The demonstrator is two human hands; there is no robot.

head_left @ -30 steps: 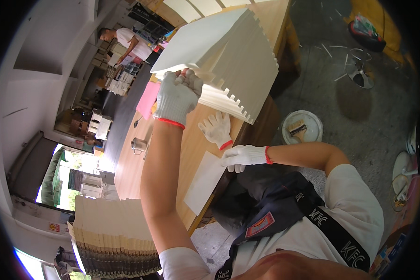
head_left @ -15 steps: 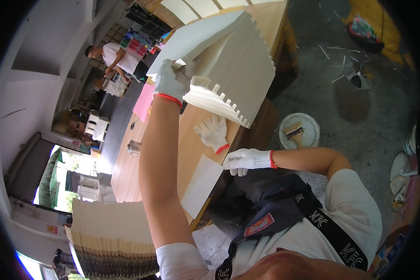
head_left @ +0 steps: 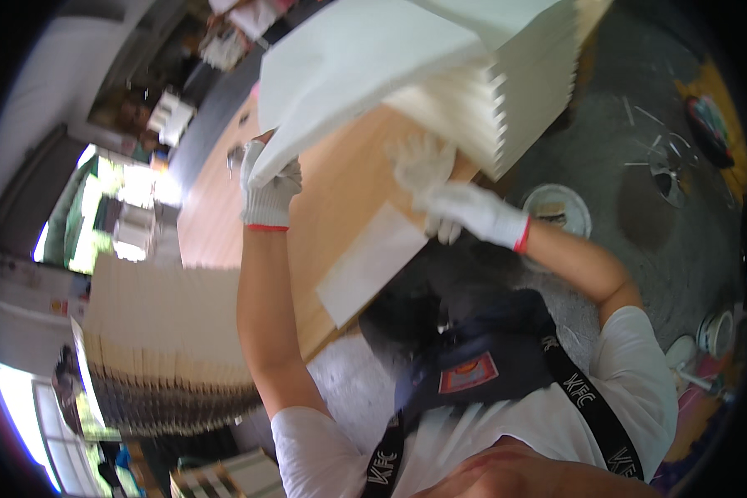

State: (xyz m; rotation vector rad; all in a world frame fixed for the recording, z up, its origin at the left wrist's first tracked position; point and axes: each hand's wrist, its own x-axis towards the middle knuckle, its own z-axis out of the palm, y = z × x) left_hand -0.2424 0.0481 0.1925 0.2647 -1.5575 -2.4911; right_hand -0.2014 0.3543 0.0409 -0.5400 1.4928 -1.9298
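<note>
My left hand (head_left: 270, 184), in a white knit glove with a red cuff, is closed on the near corner of a large white sheet (head_left: 365, 58). The sheet bows upward and reaches back over a tall stack of white sheets (head_left: 527, 100) with notched edges. Whether it is one sheet or several together I cannot tell. My right hand (head_left: 473, 214), gloved alike and somewhat blurred, hovers at the table's edge with its fingers stretched out and nothing visible in them. Beside its fingertips a loose white glove (head_left: 422, 159) lies on the wooden table (head_left: 332, 187).
A flat white sheet (head_left: 372, 264) lies near the table's front edge. Behind my left hand stands a metal cup (head_left: 235, 156). A white bucket (head_left: 585, 217) with a brush is on the floor at right. A pile of cream sheets (head_left: 166, 311) stands at left; a person (head_left: 253, 15) is far back.
My left hand has drawn the white sheet's corner off the stack toward me, lifting and bending it. My right hand has moved slightly inward toward the loose glove. The whole view has shifted.
</note>
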